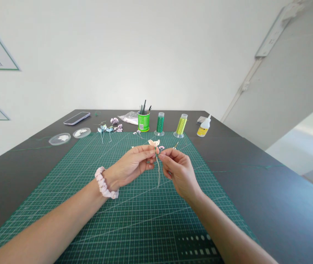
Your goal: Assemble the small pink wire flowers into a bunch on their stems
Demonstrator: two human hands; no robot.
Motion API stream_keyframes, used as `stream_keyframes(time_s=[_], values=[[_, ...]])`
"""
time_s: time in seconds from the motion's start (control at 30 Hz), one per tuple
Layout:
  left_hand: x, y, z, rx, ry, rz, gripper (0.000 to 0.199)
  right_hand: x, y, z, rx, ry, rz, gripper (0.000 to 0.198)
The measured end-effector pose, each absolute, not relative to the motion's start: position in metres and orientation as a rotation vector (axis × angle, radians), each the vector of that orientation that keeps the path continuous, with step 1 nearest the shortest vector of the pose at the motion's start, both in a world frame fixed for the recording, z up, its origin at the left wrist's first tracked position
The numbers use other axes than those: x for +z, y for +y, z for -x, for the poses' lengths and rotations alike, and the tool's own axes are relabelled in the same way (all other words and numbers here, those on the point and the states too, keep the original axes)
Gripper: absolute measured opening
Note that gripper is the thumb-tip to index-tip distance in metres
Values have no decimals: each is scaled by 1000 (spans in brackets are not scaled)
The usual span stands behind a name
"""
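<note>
Pinched in my left hand [138,159] is a small pale peach flower [154,142], its petals showing above the fingertips. Its thin whitish stem [158,176] hangs down below the fingers over the mat. My right hand [178,167] is closed in a pinch right beside the stem, on a bit of green thread [157,154] that meets the stem. The fingertips of both hands almost touch. A small pink-purple flower piece [161,147] lies on the mat just behind them. A pink scrunchie [104,183] circles my left wrist.
A green cutting mat [117,227] covers the dark table [255,183]. Behind stand a green can [143,121] of tools, a green thread spool [160,124], a yellow-green spool [181,125] and a glue bottle [204,126]. Finished flowers [105,129], two dishes [59,139] and a phone [77,118] lie left.
</note>
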State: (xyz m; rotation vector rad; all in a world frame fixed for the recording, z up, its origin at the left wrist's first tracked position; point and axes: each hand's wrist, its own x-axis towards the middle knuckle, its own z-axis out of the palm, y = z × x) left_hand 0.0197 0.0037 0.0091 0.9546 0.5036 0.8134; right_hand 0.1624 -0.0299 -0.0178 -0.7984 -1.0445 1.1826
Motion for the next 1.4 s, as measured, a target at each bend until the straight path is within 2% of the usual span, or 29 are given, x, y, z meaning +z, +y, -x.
stream_keyframes(time_s=[1.4], values=[[12, 3, -18, 815, 566, -1083, 19, -21, -30, -164, 1171, -1030, 822, 20]])
